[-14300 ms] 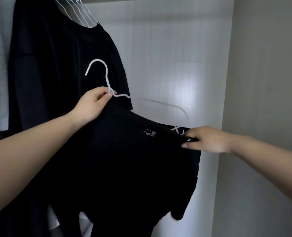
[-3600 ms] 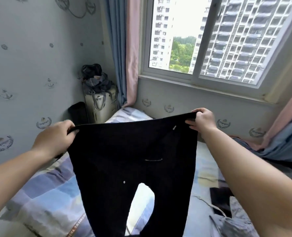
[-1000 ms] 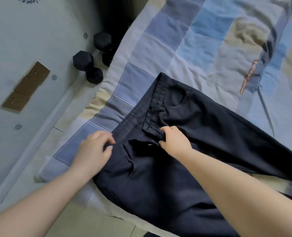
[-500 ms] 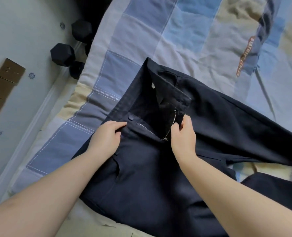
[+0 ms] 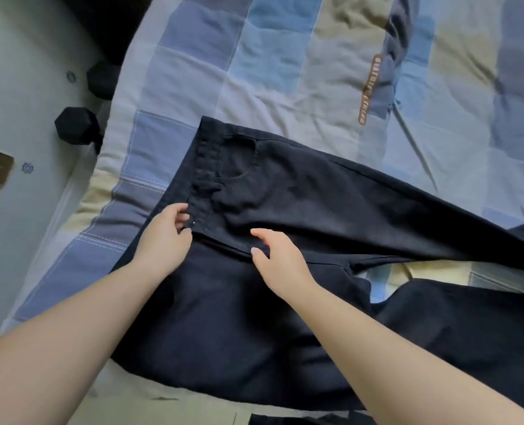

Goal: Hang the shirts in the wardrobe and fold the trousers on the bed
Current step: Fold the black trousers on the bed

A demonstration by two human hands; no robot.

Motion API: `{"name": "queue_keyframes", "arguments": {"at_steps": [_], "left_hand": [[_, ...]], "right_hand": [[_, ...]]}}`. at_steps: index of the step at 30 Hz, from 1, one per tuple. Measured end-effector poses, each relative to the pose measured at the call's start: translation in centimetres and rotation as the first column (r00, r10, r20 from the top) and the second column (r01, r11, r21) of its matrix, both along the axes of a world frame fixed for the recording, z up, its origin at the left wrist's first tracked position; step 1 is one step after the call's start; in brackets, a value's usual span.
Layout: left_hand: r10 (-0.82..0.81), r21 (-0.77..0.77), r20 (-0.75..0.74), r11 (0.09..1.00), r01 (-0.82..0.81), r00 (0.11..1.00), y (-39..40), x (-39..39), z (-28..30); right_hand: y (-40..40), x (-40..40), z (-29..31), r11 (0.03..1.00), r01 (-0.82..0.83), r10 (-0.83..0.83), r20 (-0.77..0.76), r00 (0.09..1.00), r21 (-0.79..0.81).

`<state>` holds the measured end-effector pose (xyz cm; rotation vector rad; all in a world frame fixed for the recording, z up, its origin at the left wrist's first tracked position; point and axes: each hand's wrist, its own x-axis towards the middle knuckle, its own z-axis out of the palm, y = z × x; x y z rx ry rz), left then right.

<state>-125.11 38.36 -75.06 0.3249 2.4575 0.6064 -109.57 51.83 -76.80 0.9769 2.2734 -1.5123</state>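
Got the dark trousers (image 5: 300,210) spread on the bed (image 5: 285,72), waistband (image 5: 205,154) pointing to about 10 o'clock, legs trailing off toward 3 and 4 o'clock. Looks like the smoothing-out step before the first fold, so barely started on this pair.

Left hand (image 5: 165,240): pinching the waistband edge right by the button (image 5: 195,222), fingers curled in tight. Right hand (image 5: 280,257): just beside it at 3 o'clock, fingers loosely bent and fairly narrow, tips touching the cloth, not obviously gripping anything.

Stuff to worry about from here:
- Already hanging partly over the near edge of the bed at 6 o'clock. Tug that way and probably ends up sliding to the floor.
- Legs splayed apart, with bed showing between them at 4 o'clock. Fold lengthwise without lining up the seams first and likely ends up crooked, with a lump at the crotch.
- Soft, rumpled surface underneath. Dragging instead of lifting probably bunches both layers.
- Only pinching one spot on the waistband. Lifting from there alone could twist the whole top.
- Black dumbbells (image 5: 77,127) on the floor at 9 o'clock, well apart from the trousers. Only worth minding with the feet.

Can't tell from here whether properly zipped.
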Motion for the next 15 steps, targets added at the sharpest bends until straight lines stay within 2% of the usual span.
{"name": "queue_keyframes", "arguments": {"at_steps": [4, 10, 15], "left_hand": [[-0.009, 0.071, 0.146, 0.997, -0.001, 0.989, 4.0, 5.0, 1.5], [-0.277, 0.063, 0.22, 0.961, 0.269, 0.935, 12.7, 16.0, 2.4], [-0.42, 0.114, 0.269, 0.907, 0.404, 0.867, 22.1, 27.2, 2.1]], "right_hand": [[4.6, 5.3, 1.4, 0.992, 0.125, -0.125, 0.02, 0.992, 0.001], [13.8, 17.9, 2.9, 0.944, 0.329, -0.329, 0.055, 0.943, 0.023], [22.2, 32.9, 3.5, 0.891, 0.423, -0.444, 0.128, 0.887, 0.164]]}}
